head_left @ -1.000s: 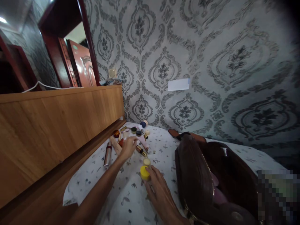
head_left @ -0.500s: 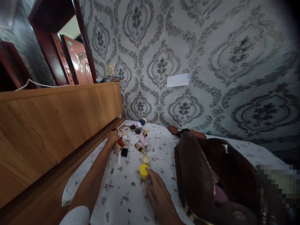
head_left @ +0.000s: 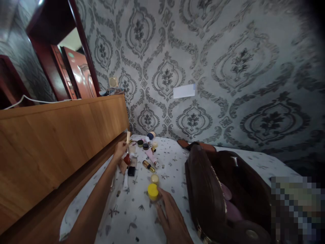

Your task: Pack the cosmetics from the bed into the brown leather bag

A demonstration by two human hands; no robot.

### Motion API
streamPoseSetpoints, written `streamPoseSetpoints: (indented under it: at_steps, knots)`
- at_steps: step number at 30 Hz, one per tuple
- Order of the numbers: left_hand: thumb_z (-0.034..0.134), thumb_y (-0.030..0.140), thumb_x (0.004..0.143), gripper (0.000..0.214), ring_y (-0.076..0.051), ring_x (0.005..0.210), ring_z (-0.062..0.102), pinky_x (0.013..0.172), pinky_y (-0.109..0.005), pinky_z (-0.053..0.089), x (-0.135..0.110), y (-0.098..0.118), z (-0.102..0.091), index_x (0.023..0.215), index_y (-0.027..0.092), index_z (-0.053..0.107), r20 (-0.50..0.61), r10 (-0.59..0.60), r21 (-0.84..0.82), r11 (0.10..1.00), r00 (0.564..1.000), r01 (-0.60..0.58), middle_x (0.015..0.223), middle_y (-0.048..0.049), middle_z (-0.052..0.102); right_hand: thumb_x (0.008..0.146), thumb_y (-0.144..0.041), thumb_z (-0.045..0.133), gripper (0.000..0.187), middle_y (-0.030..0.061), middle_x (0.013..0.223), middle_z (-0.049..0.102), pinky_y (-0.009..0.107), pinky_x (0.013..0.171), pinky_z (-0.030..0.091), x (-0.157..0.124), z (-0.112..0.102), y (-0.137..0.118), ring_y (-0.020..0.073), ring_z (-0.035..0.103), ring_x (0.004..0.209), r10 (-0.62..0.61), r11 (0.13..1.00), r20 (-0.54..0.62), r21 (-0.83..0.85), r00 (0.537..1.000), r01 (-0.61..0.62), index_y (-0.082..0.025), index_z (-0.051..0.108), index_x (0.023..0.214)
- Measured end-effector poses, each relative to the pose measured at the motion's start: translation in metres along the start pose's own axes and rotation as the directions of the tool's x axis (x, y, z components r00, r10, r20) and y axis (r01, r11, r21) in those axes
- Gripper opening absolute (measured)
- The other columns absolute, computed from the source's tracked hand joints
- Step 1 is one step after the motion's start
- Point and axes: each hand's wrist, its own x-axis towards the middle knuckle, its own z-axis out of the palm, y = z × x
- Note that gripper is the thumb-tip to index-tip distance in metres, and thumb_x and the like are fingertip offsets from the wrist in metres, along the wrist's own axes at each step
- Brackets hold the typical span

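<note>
My left hand (head_left: 121, 150) is closed, pinching a slim pale beige item (head_left: 128, 137) that sticks up from the fingers; its kind is unclear. Below that hand lie a dark red rounded item (head_left: 127, 159) and a bottle with a black cap (head_left: 131, 170). My right hand (head_left: 171, 211) rests low over the bed sheet with its fingers stretched out. Its index fingertip is at the right edge of a jar with a yellow lid (head_left: 152, 191), seemingly touching it. Just behind stands a small cream-coloured jar (head_left: 154, 179).
A brown bag (head_left: 203, 189) gapes at the right, pink things (head_left: 232, 210) inside. Cosmetics lie further back: a gold-and-black tube (head_left: 148, 166), a pink tube (head_left: 152, 158), dark round jars (head_left: 145, 146). A wooden panel (head_left: 63, 142) borders the left; patterned wall (head_left: 165, 74) behind.
My left hand has lifted slightly, and the slim pale item now stands up in its fingers. My right hand stays beside the yellow-lidded jar. The camera view has shifted a little.
</note>
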Motion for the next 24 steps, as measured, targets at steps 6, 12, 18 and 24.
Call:
streamPoseSetpoints:
  at_steps: [6,12,18,24]
  knots:
    - [0.060,0.062,0.078,0.049,-0.016,0.063,0.064,0.057,-0.025,0.048,-0.057,0.022,0.027,0.095,0.016,0.058,0.288,0.171,-0.485,0.875,0.942,-0.011,0.073,-0.0053,0.066,0.095,-0.038,0.044,0.044,0.0098,0.135,0.061,0.038,0.105,0.048,0.006,-0.004,-0.005,0.0234,0.059,0.122,0.183,0.959,-0.004,0.222,0.983,-0.177,-0.022,0.051,0.135]
    - [0.073,0.061,0.067,0.052,-0.011,0.052,0.055,0.043,-0.019,0.036,-0.104,0.030,0.053,0.089,0.017,0.057,0.512,0.279,-0.628,0.767,0.812,0.132,0.070,-0.0013,0.062,0.087,-0.054,0.054,0.046,0.0123,0.115,0.070,0.038,0.090,0.056,0.018,-0.019,-0.013,0.0265,0.067,0.108,0.480,0.734,0.007,0.545,0.877,-0.405,-0.021,0.062,0.118]
    - [0.077,0.052,0.069,0.046,-0.006,0.046,0.046,0.040,-0.017,0.024,-0.120,0.024,0.057,0.091,0.014,0.063,0.631,0.352,-0.614,0.771,0.692,0.167,0.063,0.0021,0.057,0.075,-0.065,0.065,0.059,0.0118,0.101,0.071,0.038,0.077,0.057,0.028,-0.024,-0.016,0.0261,0.069,0.092,0.625,0.511,0.017,0.747,0.780,-0.425,-0.018,0.063,0.112]
    - [0.077,0.053,0.067,0.046,-0.005,0.043,0.040,0.039,-0.017,0.020,-0.123,0.011,0.059,0.083,0.013,0.064,0.701,0.308,-0.533,0.826,0.644,0.185,0.057,0.0027,0.053,0.073,-0.066,0.067,0.051,0.0076,0.086,0.071,0.031,0.062,0.052,0.029,-0.022,-0.020,0.0216,0.067,0.072,0.627,0.468,0.056,0.770,0.777,-0.434,-0.019,0.062,0.092]
